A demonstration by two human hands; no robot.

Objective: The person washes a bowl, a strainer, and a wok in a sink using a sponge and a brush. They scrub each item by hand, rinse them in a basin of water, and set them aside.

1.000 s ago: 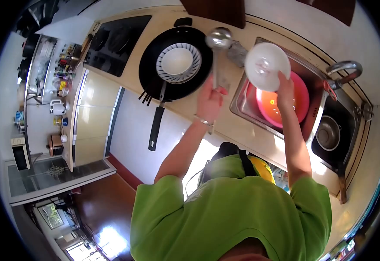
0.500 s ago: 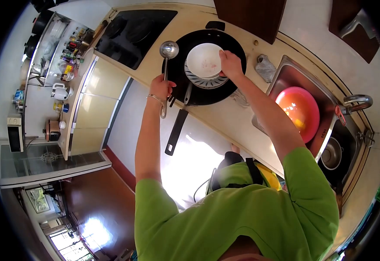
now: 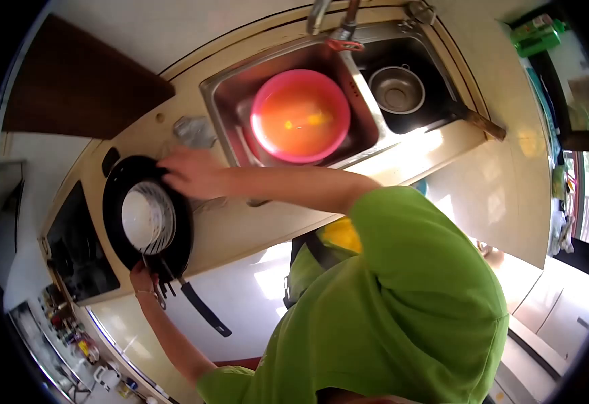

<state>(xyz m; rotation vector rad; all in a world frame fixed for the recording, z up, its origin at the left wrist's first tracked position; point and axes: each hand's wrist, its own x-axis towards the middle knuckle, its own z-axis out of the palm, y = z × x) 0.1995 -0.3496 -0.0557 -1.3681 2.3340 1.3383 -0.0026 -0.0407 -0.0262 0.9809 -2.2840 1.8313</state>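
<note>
My left hand is closed around the ladle handle, at the near rim of the black wok. The ladle's head is hard to make out against the white bowl. That white bowl rests inside the wok, over a round piece with dark slots or stripes. A long black handle sticks out past the counter edge. My right hand, blurred, is apart from the bowl by the wok's right rim, fingers spread and nothing seen in them.
Right of the wok, a pink basin with liquid and yellow pieces stands in the steel sink. A metal pot is in the second sink bowl, below the faucet. A grey cloth lies beside the sink. The black cooktop is at left.
The view has swung toward the sink. My right hand has let go of the white bowl and moved off to its right. My left hand still holds the ladle, its head now near the bowl.
</note>
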